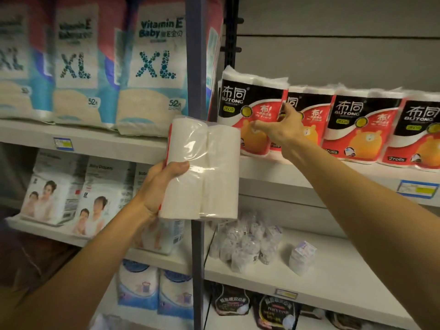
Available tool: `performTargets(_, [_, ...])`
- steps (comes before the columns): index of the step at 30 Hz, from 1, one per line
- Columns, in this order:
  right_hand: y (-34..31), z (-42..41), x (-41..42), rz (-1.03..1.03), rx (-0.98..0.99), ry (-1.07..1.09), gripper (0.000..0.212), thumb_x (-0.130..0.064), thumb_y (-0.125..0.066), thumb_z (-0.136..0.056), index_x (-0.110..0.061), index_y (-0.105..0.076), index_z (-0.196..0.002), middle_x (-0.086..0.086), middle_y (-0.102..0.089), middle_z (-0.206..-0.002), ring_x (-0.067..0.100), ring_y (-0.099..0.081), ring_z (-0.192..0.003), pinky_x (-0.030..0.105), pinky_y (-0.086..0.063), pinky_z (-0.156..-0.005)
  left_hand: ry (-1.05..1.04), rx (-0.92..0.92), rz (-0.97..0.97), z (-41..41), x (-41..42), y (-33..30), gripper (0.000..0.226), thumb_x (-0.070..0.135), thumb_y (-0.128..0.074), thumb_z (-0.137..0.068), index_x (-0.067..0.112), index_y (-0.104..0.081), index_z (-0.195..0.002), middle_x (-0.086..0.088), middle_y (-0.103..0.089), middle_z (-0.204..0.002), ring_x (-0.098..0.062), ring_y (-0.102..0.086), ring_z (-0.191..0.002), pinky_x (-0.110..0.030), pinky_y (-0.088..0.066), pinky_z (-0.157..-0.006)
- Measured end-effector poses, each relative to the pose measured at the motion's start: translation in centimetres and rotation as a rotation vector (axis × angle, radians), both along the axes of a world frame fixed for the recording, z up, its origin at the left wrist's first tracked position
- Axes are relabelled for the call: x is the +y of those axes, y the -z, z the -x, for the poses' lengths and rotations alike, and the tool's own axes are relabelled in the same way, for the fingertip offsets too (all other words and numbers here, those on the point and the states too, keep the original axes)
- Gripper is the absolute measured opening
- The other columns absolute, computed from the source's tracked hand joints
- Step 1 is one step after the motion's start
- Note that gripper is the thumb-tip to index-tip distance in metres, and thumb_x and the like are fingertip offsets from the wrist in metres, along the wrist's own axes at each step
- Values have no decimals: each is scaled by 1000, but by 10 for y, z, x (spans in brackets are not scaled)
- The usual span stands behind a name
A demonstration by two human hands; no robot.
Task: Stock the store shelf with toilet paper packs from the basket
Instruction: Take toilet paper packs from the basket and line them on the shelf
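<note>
1. Our left hand [164,184] gripped a two-roll pack [202,170], thumb curled over its clear wrap; we held it upright in front of the blue post [197,246], its printed face turned away from us.
2. Our right hand [282,127] reached to the shelf [309,179], fingers loosely spread against the front of the end pack [250,108] in the row — whether they pinched it we could not tell.
3. The packs in the row read "BUTONG", "260" and "2 rolls", black over red, with an orange bear.
4. To the left stood diaper bags [152,75] marked "Vitamin E Baby", "XL" and "52".
5. Lower down, one bag [104,184] read "Baby Diapers" — the price tags were too blurred to read.
</note>
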State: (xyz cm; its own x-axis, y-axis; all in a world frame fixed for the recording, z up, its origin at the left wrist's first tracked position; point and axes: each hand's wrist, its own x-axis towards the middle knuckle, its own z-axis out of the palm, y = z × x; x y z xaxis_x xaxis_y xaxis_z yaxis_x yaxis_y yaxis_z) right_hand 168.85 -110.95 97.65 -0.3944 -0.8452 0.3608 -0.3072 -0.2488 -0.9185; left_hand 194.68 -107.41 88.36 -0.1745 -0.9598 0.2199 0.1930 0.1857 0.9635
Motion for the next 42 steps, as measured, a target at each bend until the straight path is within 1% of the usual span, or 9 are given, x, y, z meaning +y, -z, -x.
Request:
performTargets(4, [7, -5, -16, -22, 70, 9, 87, -22, -90, -68, -18, -44, -141, 2, -59, -126, 19, -59, -110, 35, -54, -92, 14, -7, 6, -1, -6, 2, 70, 47, -72, -50, 12, -63, -110, -4, -75, -82, -19, -72, -73, -30, -56, -59])
performTargets(10, [5, -8, -23, -40, 181, 20, 80, -22, -87, -72, -18, -42, -139, 2, -56, -125, 19, -57, -112, 36, -52, -91, 26, -7, 14, 0, -12, 5, 70, 46, -72, -51, 13, -63, -111, -5, -75, -86, -21, -72, -76, -32, -57, -62])
performTargets(14, [8, -5, -20, -50, 181, 18, 85, -27, -87, -71, -16, -39, -140, 5, -57, -132, 22, -57, -120, 43, -51, -102, 46, -9, 12, 3, -9, 5, 71, 47, -71, -49, 14, -62, -111, -3, -75, -83, -19, -72, -74, -30, -57, -59])
performTargets(19, [14, -5, -9, -24, 144, 35, 88, -35, -85, -74, -15, -34, -143, 6, -57, -132, 23, -56, -121, 43, -50, -102, 46, -22, 34, 6, 0, 0, 66, 47, -71, -48, 13, -64, -105, -2, -75, -80, -18, -72, -71, -29, -57, -57])
performTargets(23, [18, 4, 11, 57, 220, 156, 67, -34, -75, -86, -14, -39, -139, 9, -53, -131, 24, -51, -122, 42, -48, -101, 45, -8, 73, 13, 10, -6, 63, 47, -70, -50, 16, -65, -105, -1, -75, -82, -17, -71, -74, -30, -58, -61])
performTargets(30, [15, 30, 58, 133, 205, 166, 36, -20, -68, -89, -18, -49, -120, 4, -61, -110, 24, -62, -101, 43, -55, -89, -18, 54, 209, 50, 39, -27, 65, 41, -73, -52, 21, -60, -113, 4, -75, -92, -15, -72, -84, -28, -58, -62])
performTargets(32, [12, 36, 76, 152, 197, 141, 32, -16, -65, -91, -17, -51, -119, 3, -62, -109, 20, -62, -99, 38, -56, -85, -45, 102, 239, 66, 48, -33, 59, 34, -76, -54, 23, -59, -110, 7, -76, -92, -10, -73, -82, -25, -57, -63])
performTargets(37, [2, 44, 124, 233, 207, 59, 23, -17, -64, -93, -15, -59, -115, -2, -64, -101, 11, -61, -84, 20, -48, -65, -153, 134, 304, 115, 75, -51, 74, 35, -81, -57, 21, -52, -123, 3, -69, -112, -11, -70, -96, -29, -59, -78])
performTargets(42, [-7, 51, 167, 302, 232, -73, 11, -22, -64, -91, -22, -63, -102, 3, -68, -96, 23, -69, -85, 45, -61, -69, -279, 56, 415, 164, 100, -66, 73, 31, -83, -71, 18, -46, -132, 11, -64, -113, -1, -65, -95, -11, -53, -71])
